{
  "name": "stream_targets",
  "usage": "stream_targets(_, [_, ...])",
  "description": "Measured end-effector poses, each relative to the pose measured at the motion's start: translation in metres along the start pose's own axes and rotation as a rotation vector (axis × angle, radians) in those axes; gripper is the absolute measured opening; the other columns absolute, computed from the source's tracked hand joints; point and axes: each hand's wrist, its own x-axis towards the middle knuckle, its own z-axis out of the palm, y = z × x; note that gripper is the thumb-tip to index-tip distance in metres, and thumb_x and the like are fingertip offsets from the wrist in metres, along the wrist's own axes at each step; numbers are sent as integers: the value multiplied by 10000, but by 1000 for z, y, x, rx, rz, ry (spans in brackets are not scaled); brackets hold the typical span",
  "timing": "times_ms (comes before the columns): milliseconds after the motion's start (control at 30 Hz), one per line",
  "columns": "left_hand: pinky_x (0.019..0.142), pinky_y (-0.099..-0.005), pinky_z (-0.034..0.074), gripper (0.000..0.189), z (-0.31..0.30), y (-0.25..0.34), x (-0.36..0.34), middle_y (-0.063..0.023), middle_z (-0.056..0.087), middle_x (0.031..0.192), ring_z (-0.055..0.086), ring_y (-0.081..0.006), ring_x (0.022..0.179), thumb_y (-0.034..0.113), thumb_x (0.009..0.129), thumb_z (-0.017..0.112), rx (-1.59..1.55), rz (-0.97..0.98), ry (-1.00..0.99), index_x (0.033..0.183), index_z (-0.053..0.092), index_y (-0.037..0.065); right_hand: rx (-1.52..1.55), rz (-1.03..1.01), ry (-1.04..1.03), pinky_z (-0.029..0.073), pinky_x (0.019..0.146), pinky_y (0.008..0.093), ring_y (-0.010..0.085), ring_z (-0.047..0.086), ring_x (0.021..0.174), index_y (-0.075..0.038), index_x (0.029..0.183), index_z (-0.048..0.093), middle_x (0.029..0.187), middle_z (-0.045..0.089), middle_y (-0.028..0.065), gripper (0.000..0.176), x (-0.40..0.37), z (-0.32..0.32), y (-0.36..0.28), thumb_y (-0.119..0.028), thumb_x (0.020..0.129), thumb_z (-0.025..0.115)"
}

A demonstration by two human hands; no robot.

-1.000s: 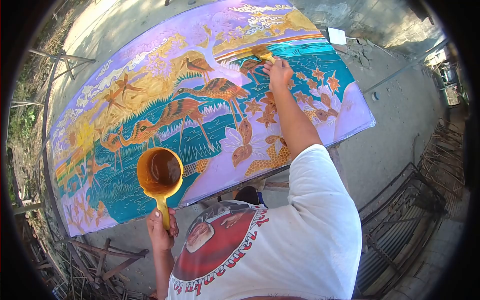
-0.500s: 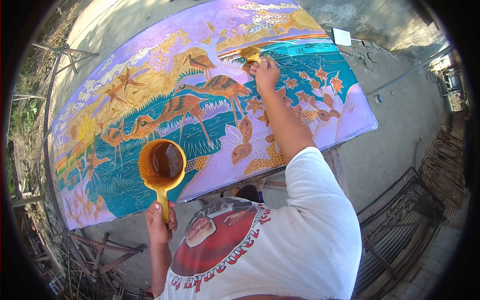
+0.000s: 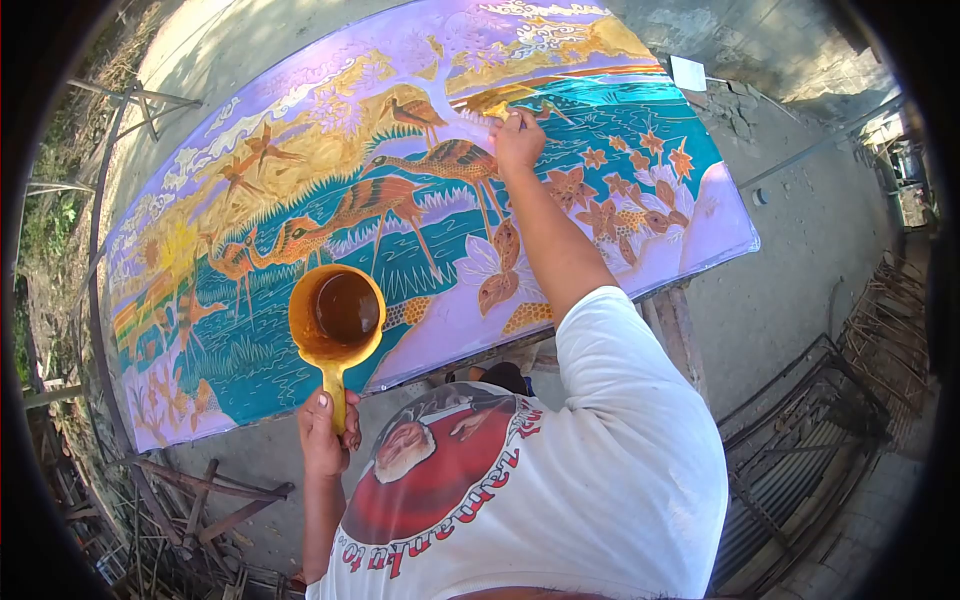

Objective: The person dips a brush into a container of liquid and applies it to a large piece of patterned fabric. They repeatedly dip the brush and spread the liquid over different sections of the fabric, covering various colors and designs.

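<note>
My left hand [image 3: 326, 432] is closed around the handle of a yellow plastic dipper [image 3: 304, 338], held upright near the lower edge of the painted cloth. Brown liquid [image 3: 347, 308] lies inside the dipper. My right hand [image 3: 518, 146] reaches to the far part of the painted cloth [image 3: 420, 285], its fingers pinching a small yellowish sponge-like piece [image 3: 503, 109] against the surface; its exact kind is hard to make out. The cloth shows brown-orange long-legged birds, teal water, orange flowers and purple land and sky.
A bamboo or wooden frame [image 3: 97, 250] runs along the left, with crossed sticks [image 3: 205, 500] below it. A white square piece [image 3: 688, 73] lies beyond the cloth's far right corner. Metal racks [image 3: 800, 440] and stacked sticks [image 3: 880, 340] stand at the right.
My right hand has moved slightly left and nearer, and the sponge-like piece lies flatter and shows less. The dipper has shifted slightly right and up in view.
</note>
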Motion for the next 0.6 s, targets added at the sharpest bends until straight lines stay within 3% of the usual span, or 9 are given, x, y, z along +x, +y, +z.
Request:
stream_targets(100, [369, -231, 355, 548, -8, 1, -2, -32, 505, 596, 399, -75, 414, 516, 1035, 511, -12, 9, -5, 1001, 601, -23, -20, -32, 1, 544, 558, 340, 212, 699, 640, 22, 1067, 722, 794, 718, 170, 239, -4, 5, -2, -126, 946, 579])
stream_targets(167, [367, -231, 354, 548, -14, 1, -4, -29, 502, 591, 398, -73, 414, 518, 1033, 514, -23, 8, 0, 998, 600, -22, 70, 94, -77, 546, 556, 341, 212, 698, 626, 43, 1064, 718, 782, 718, 161, 251, -16, 11, -15, -131, 941, 584])
stream_targets(500, [365, -230, 354, 541, -36, 2, -6, -25, 501, 587, 399, -72, 410, 511, 1035, 513, -31, 3, 21, 992, 604, -21, 53, 77, -100, 550, 556, 331, 205, 694, 622, 51, 1052, 706, 788, 722, 158, 228, -15, 15, -8, -109, 938, 590])
stream_targets(600, [365, -230, 354, 536, -40, 0, -6, -28, 505, 589, 401, -73, 410, 508, 1035, 515, -40, 16, 11, 993, 603, -19, -114, -88, -42, 548, 542, 331, 200, 672, 595, 66, 1045, 690, 769, 712, 135, 213, 4, -3, 1, -101, 962, 588])
